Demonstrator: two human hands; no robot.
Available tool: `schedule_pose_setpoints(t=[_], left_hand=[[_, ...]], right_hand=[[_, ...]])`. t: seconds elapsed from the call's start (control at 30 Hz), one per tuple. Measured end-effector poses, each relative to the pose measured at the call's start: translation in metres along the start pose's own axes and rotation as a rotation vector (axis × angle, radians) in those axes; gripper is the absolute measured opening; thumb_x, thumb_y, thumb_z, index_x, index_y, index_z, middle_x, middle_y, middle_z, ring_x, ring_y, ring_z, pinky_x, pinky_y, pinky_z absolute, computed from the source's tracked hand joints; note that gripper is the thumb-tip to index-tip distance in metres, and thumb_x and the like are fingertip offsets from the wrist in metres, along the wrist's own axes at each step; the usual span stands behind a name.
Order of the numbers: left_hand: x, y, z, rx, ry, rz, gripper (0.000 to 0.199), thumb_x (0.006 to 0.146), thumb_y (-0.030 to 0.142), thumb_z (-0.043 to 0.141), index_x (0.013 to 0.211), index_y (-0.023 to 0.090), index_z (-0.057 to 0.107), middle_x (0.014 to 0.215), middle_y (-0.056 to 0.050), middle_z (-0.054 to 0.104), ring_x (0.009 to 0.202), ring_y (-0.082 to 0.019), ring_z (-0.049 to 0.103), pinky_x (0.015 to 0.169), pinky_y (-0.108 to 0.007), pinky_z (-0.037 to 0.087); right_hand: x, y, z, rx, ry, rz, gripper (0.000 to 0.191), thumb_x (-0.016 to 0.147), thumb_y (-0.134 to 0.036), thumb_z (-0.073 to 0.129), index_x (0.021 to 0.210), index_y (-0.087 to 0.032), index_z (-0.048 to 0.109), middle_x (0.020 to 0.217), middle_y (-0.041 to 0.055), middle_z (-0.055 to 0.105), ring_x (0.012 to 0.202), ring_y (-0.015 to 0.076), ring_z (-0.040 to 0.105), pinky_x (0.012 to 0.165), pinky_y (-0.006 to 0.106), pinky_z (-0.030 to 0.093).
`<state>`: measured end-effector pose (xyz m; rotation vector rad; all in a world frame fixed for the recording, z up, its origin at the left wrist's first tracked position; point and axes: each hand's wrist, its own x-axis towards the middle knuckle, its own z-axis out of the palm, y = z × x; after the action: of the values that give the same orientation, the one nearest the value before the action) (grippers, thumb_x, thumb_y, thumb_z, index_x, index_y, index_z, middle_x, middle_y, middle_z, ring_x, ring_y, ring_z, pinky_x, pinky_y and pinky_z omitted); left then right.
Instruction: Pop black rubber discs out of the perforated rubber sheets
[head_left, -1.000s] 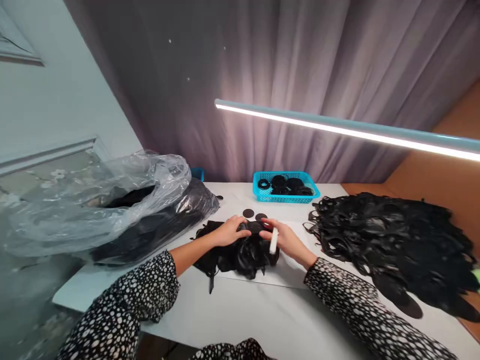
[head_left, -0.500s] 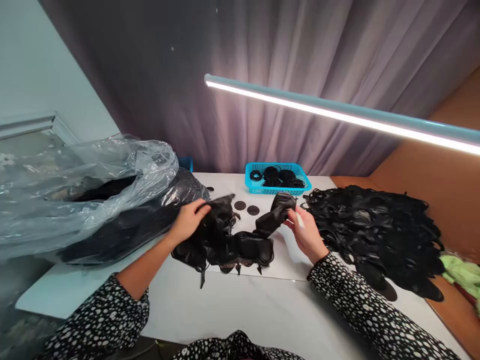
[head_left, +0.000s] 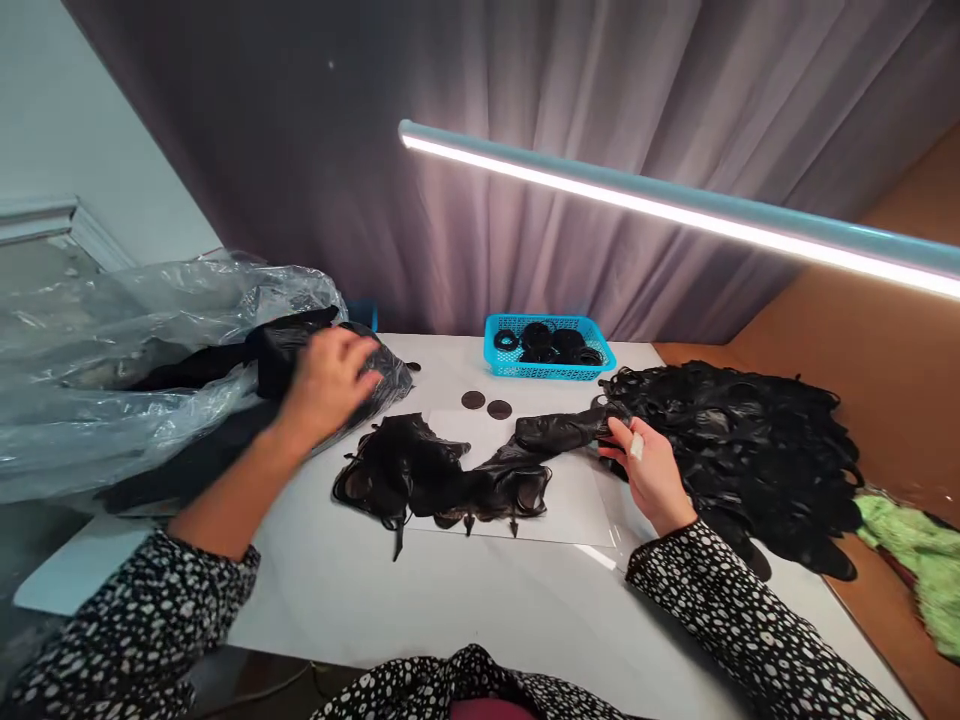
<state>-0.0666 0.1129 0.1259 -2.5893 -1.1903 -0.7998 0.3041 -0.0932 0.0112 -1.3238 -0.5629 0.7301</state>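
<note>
My right hand (head_left: 649, 465) is closed on one end of a black, thin fabric piece (head_left: 559, 432), which stretches left from the fingers over the white table. A white wrap is around one of its fingers. Further left, the rest of the black fabric (head_left: 405, 470), with thin strips hanging from its near edge, lies crumpled on the table. My left hand (head_left: 326, 385) is blurred, over the side of a clear plastic bag (head_left: 172, 310), with thumb and fingers apart. Black material (head_left: 274, 355) shows just behind it at the bag; the hand partly hides it.
A blue basket (head_left: 551, 372) with black rings and rolls stands at the back. Two dark discs (head_left: 486, 404) lie before it. To the right is a large heap of black pieces (head_left: 742, 450), with green cloth (head_left: 911, 560) beyond. A lit tube lamp (head_left: 675, 215) hangs above.
My left hand has let go of the crumpled black fabric and moved left to the plastic bag. My right hand has moved right, drawing its fabric end out straighter.
</note>
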Motion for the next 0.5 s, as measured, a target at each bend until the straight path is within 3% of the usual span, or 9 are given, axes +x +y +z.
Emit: schedule_pose_setpoints(t=[0.07,0.1,0.13,0.2,0.27,0.33,0.4,0.5], left_hand=[[-0.023,0.026,0.029,-0.228,-0.384,0.244,0.037,0.086,0.051,0.059,0.115,0.029,0.062,0.124,-0.006,0.06,0.129,-0.033,0.045,0.109,-0.049,0.028],[-0.033,0.036,0.04,-0.299,-0.509,0.297,0.029,0.086,0.048,0.061,0.11,0.031,0.064,0.121,-0.004,0.062,0.129,-0.032,0.046,0.11,-0.049,0.026],[-0.041,0.041,0.046,-0.319,-0.544,0.319,0.02,0.087,0.046,0.061,0.1,0.031,0.065,0.111,-0.001,0.065,0.12,-0.029,0.053,0.109,-0.046,0.029],[-0.049,0.041,0.046,-0.33,-0.548,0.321,0.018,0.092,0.039,0.052,0.085,0.027,0.062,0.091,-0.001,0.064,0.094,-0.023,0.062,0.098,-0.039,0.041],[-0.046,0.025,0.034,-0.285,-0.463,0.24,0.028,0.096,0.034,0.038,0.081,0.023,0.058,0.081,-0.004,0.059,0.079,-0.023,0.059,0.079,-0.036,0.047],[-0.041,0.002,0.018,-0.066,-0.294,0.105,0.018,0.09,0.03,0.042,0.087,0.023,0.058,0.089,-0.006,0.058,0.082,-0.025,0.058,0.077,-0.037,0.045],[-0.039,-0.019,0.006,0.146,-0.246,0.096,0.021,0.081,0.025,0.044,0.094,0.025,0.061,0.092,-0.008,0.059,0.09,-0.031,0.056,0.082,-0.044,0.043],[-0.047,-0.031,-0.003,0.239,-0.372,0.127,0.024,0.075,0.028,0.046,0.088,0.026,0.066,0.085,-0.01,0.062,0.089,-0.036,0.055,0.08,-0.05,0.041]], right_hand=[[0.0,-0.003,0.001,0.037,-0.015,-0.005,0.035,0.067,-0.047,0.08,0.07,-0.021,0.056,0.073,-0.0028,0.059,0.065,0.0115,0.056,0.057,0.022,0.055],[0.0,-0.006,0.002,0.079,-0.03,-0.002,0.033,0.069,-0.046,0.079,0.073,-0.022,0.057,0.076,-0.0025,0.062,0.067,0.0121,0.058,0.06,0.023,0.056],[0.0,-0.009,0.003,0.129,-0.047,0.006,0.03,0.07,-0.045,0.077,0.077,-0.023,0.058,0.081,-0.002,0.065,0.07,0.0131,0.06,0.064,0.025,0.057],[0.001,-0.016,0.004,0.223,-0.069,0.028,0.025,0.074,-0.042,0.073,0.083,-0.024,0.059,0.091,-0.0013,0.069,0.077,0.0154,0.064,0.071,0.031,0.058],[0.003,-0.023,0.004,0.289,-0.06,0.048,0.023,0.074,-0.041,0.072,0.084,-0.025,0.059,0.092,-0.001,0.071,0.077,0.0163,0.066,0.072,0.034,0.058],[0.005,-0.029,0.002,0.328,-0.042,0.055,0.023,0.073,-0.04,0.072,0.083,-0.024,0.059,0.089,-0.0008,0.071,0.074,0.0159,0.065,0.068,0.032,0.056],[0.006,-0.036,0.001,0.355,-0.027,0.041,0.023,0.073,-0.04,0.072,0.084,-0.023,0.06,0.088,-0.0009,0.071,0.073,0.0148,0.064,0.062,0.028,0.053],[0.005,-0.049,0.005,0.364,-0.031,0.022,0.022,0.072,-0.038,0.073,0.082,-0.023,0.061,0.085,-0.002,0.069,0.069,0.0127,0.06,0.054,0.023,0.048]])
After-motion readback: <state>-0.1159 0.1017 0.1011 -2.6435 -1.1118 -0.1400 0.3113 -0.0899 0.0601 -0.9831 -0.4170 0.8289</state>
